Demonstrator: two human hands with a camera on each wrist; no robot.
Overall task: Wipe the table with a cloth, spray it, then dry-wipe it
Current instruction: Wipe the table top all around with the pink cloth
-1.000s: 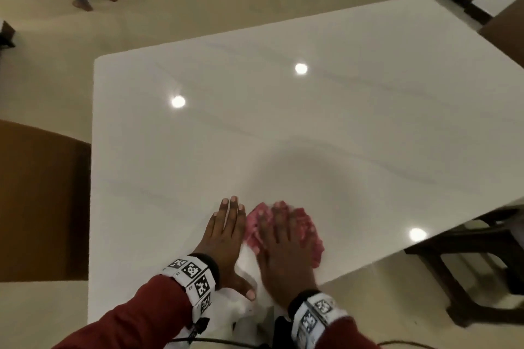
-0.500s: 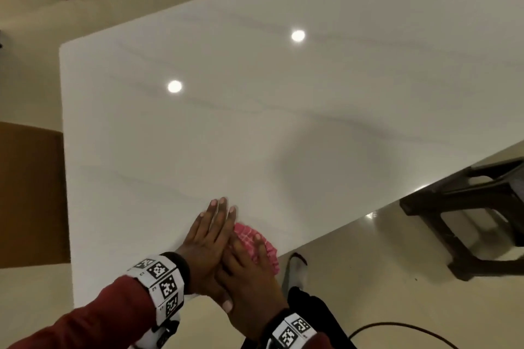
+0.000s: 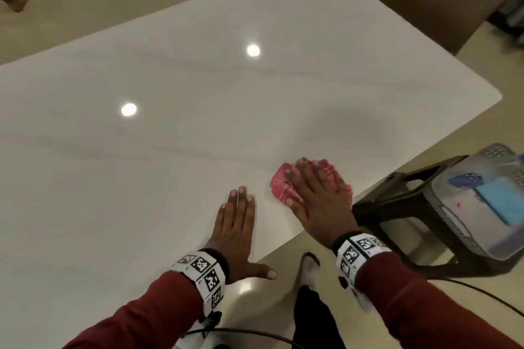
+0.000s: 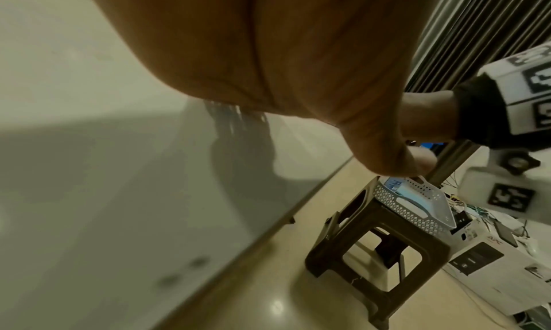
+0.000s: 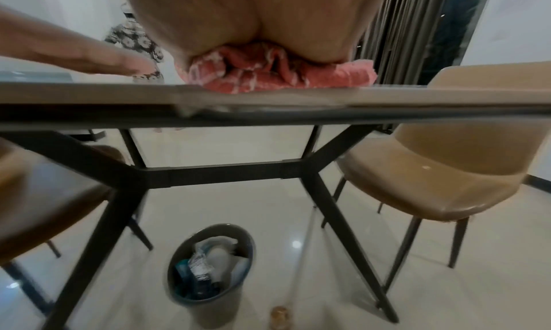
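The white desk (image 3: 198,122) fills the view with most of its top lying beyond the hands, so I'd say this wiping pass wants long overlapping strokes, firm even pressure, and care not to push the cloth off the near edge it sits beside. The right hand (image 3: 317,201) lies flat with fingers stretched over the bunched pink cloth (image 3: 283,190), pressing rather than gripping it, close to the near right edge. The left hand (image 3: 235,227) is spread flat on the bare desk just beside, thumb at the edge, holding nothing.
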